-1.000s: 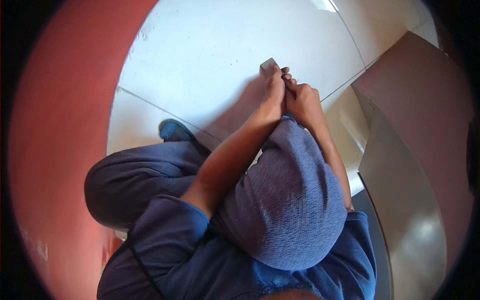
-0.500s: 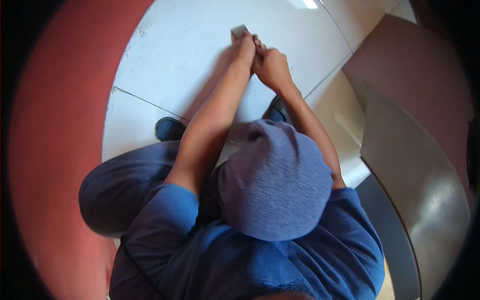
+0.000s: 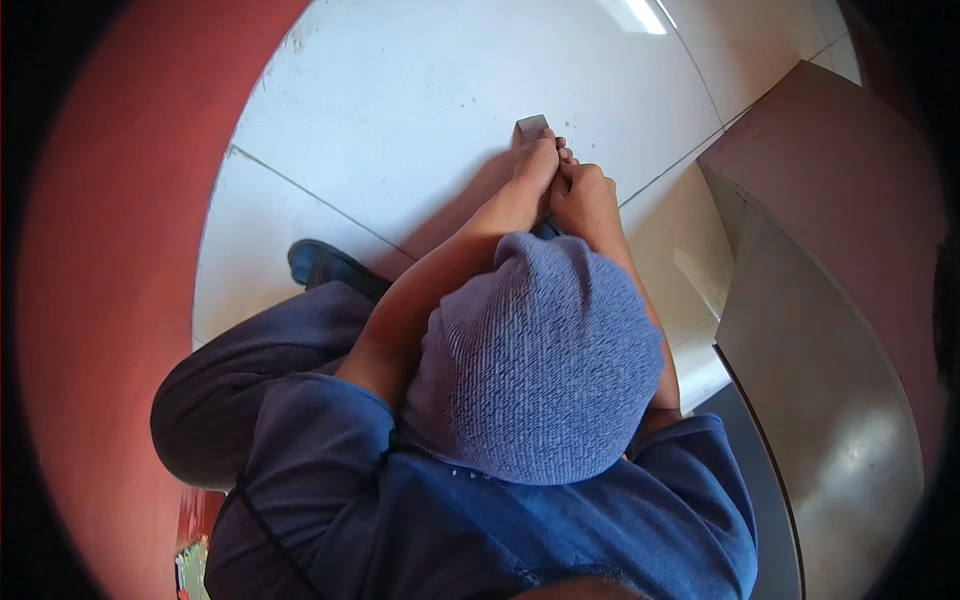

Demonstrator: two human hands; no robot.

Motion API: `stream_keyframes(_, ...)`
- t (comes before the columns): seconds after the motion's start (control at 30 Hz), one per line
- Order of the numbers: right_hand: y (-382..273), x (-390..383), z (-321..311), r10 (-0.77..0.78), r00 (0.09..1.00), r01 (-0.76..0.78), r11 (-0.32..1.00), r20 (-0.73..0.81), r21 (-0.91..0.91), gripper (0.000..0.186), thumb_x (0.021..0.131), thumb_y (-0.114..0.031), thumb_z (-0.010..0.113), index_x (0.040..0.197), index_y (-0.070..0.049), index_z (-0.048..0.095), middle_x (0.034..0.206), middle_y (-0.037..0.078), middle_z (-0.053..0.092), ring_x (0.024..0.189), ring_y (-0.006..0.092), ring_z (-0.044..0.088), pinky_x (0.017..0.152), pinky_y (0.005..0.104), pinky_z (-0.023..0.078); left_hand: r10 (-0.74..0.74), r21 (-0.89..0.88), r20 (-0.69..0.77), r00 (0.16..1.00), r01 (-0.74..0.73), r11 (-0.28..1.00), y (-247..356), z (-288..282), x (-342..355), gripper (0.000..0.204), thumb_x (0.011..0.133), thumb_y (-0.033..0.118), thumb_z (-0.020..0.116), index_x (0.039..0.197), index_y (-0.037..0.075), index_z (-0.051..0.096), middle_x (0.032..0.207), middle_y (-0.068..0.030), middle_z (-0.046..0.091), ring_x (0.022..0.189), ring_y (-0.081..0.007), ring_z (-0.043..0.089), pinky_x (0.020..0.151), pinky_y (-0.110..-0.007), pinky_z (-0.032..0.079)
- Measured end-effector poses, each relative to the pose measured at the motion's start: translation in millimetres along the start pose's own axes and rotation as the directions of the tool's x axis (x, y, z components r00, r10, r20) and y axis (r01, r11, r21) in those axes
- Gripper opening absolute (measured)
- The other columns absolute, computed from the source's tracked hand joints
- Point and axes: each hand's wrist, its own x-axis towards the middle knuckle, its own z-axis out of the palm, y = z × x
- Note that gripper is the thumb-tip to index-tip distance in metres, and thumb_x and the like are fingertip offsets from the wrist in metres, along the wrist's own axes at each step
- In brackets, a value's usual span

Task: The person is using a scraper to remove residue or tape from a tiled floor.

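Note:
Out over the pale tiled floor [image 3: 400, 110], my two hands are close together. The left hand [image 3: 538, 170] is closed on a small flat grey piece [image 3: 533, 127] that looks like a scraper blade; its squared front end sticks out past the fingers, at or just above the floor. My right hand [image 3: 588, 200] is curled shut right beside the left, nearer to me. What lies inside its fingers is hidden. Both forearms reach forward on either side of my raised knee [image 3: 540, 370], which is covered in blue-grey cloth.
A red surface [image 3: 110, 280] curves along the left side. On the right stands a low brownish and grey structure [image 3: 820, 170] with a shiny grey side. My dark left shoe [image 3: 335, 268] rests on the tiles. Small dark specks dot the floor near the hands.
Both hands have drawn back toward me and slightly to the right, the flat grey piece moving with them. The view has shifted a little too.

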Motion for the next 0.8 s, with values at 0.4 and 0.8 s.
stream_keyframes(0.4,16,5,-17,0.109,0.989,-0.098,0.990,-0.099,0.106,0.031,0.079,-0.017,0.055,0.105,-0.003,0.064,0.114,0.018,0.059,0.082,0.0433,0.061,0.079,0.0487,0.050,0.002,0.598,-0.081,0.997,0.047,0.800,-7,24,76,0.028,0.096,0.031,0.040,0.101,0.007,0.053,0.081,-0.0073,0.055,0.073,-0.0169,0.053,0.070,-0.031,0.046)
stream_keyframes(0.8,34,16,-40,0.173,0.984,-0.175,0.981,0.031,0.078,0.032,0.082,-0.015,0.051,0.109,-0.003,0.063,0.104,0.024,0.060,0.083,0.0427,0.062,0.079,0.0496,0.049,0.018,0.584,-0.030,0.999,0.003,0.812,-52,28,114,0.048,0.091,0.047,0.044,0.110,0.005,0.054,0.099,-0.0108,0.062,0.094,-0.0214,0.055,0.086,-0.033,0.042)
